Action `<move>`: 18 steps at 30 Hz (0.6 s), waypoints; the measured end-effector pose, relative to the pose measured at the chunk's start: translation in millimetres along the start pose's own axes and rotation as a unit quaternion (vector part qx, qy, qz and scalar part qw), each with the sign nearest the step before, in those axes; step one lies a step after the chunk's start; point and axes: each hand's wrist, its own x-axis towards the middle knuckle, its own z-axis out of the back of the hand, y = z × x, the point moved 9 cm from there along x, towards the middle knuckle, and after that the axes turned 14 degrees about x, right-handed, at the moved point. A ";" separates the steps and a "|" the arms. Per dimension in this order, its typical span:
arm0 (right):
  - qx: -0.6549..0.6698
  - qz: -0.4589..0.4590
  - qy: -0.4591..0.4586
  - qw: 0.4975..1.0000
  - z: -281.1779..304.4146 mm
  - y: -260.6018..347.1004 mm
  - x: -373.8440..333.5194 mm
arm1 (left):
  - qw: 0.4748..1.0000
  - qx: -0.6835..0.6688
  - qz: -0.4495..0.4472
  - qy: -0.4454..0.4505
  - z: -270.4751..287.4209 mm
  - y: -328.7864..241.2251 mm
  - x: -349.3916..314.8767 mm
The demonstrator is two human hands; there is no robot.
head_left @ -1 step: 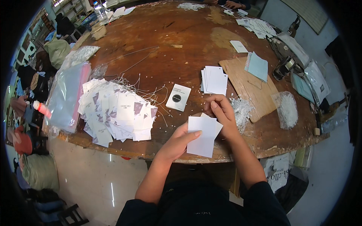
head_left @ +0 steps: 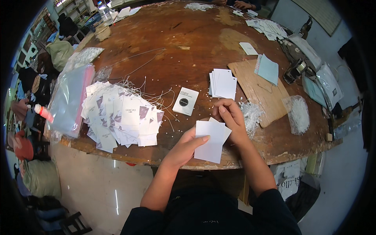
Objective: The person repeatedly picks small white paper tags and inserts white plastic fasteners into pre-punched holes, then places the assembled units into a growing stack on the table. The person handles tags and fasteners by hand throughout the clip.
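Note:
My left hand grips white cards over the table's near edge, its thumb flat on the top one. A second card sticks out askew behind it, toward my right hand. My right hand is curled right beside the cards, its fingers bent inward; whether anything is pinched there is hidden. Just beyond lies a small stack of white cards with punched holes. A printed card with a black circle rests left of that stack. White strings are bunched right of my right hand.
Left on the wooden table sit a heap of strung printed tags and clear plastic bags. To the right are a wooden board, a pale blue notebook and a bag of white strings. Another person's hand shows at the far end.

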 end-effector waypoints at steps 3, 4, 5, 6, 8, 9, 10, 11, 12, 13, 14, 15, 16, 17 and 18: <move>-0.039 -0.003 -0.001 0.999 3.6 2.5 4.5 | 0.999 0.036 0.014 0.031 -1.1 3.7 6.4; -0.023 -0.011 0.007 1.000 3.0 2.0 4.3 | 0.998 0.042 0.023 0.043 -2.3 6.4 6.0; -0.005 -0.024 0.013 1.000 2.8 1.0 4.2 | 0.997 0.049 0.026 0.054 -3.8 8.0 5.0; 0.013 -0.036 0.019 0.999 1.9 -0.5 4.1 | 0.996 0.055 0.030 0.066 -5.5 9.4 3.9; 0.015 -0.049 0.027 0.998 0.1 -2.7 4.2 | 0.996 0.045 0.029 0.075 -6.7 9.4 2.8; 0.021 -0.046 0.033 0.998 -1.3 -2.5 4.3 | 0.997 0.027 0.026 0.072 -6.1 8.1 2.9; 0.000 -0.016 0.035 0.999 -2.6 1.5 5.9 | 0.997 0.019 0.043 0.060 -3.9 10.4 3.2; -0.015 0.024 0.038 0.999 -5.2 5.9 7.8 | 0.999 0.010 0.016 0.046 -1.6 4.7 4.7; -0.036 0.048 0.038 0.997 -6.3 8.8 8.3 | 1.000 0.010 0.010 0.023 2.4 3.0 6.6; -0.025 0.057 0.037 0.997 -5.8 10.7 8.3 | 1.000 0.001 -0.010 0.007 4.9 -1.1 7.9; -0.019 0.051 0.031 0.998 -4.5 9.8 8.7 | 1.000 0.020 0.006 0.015 3.0 1.8 8.6; -0.006 0.049 0.026 0.998 -3.2 10.2 8.6 | 0.999 0.030 0.010 0.031 -0.3 2.8 8.9; 0.009 0.032 0.024 0.999 -2.1 7.9 8.9 | 0.998 0.041 0.015 0.045 -3.4 4.3 8.6; 0.031 0.019 0.024 0.999 -1.5 6.3 9.0 | 0.996 0.049 0.016 0.074 -9.4 5.6 7.3; 0.059 0.006 0.021 0.998 -0.6 4.8 9.1 | 0.993 0.058 0.019 0.102 -15.2 7.4 5.5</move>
